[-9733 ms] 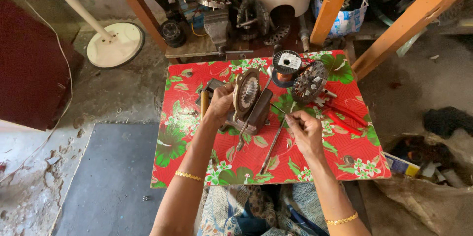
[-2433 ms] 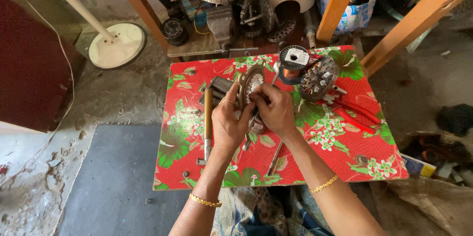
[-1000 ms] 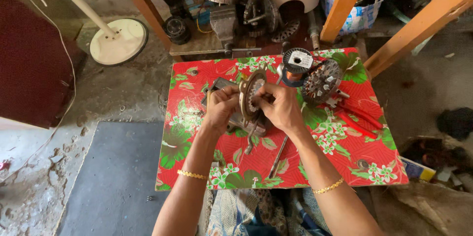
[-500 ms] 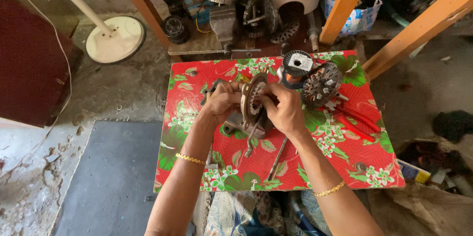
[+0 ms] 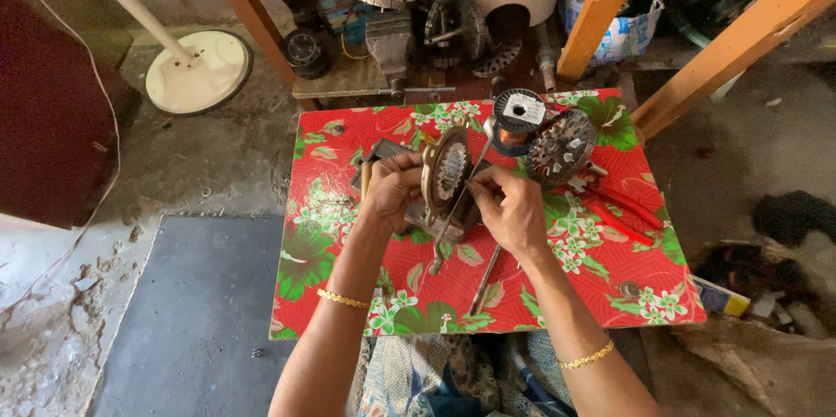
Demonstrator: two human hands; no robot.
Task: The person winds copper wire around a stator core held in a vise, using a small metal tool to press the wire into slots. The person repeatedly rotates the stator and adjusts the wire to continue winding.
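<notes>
A metal rod [image 5: 484, 267] lies on the near part of the red floral table [image 5: 610, 282]. Mid-table, the left hand [image 5: 394, 191] is closed on the left edge of a round motor stator [image 5: 444, 175] standing on edge. The right hand [image 5: 514, 205] pinches at its right side; what the fingers grip cannot be told. Farther right: copper wire spool [image 5: 515, 112], second stator [image 5: 562, 147]

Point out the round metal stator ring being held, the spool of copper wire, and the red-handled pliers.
Round metal stator ring [image 5: 446, 175], head view, toothed inner face.
Spool of copper wire [image 5: 520, 112], head view, top flange.
Red-handled pliers [image 5: 620, 208], head view, handles.
</notes>
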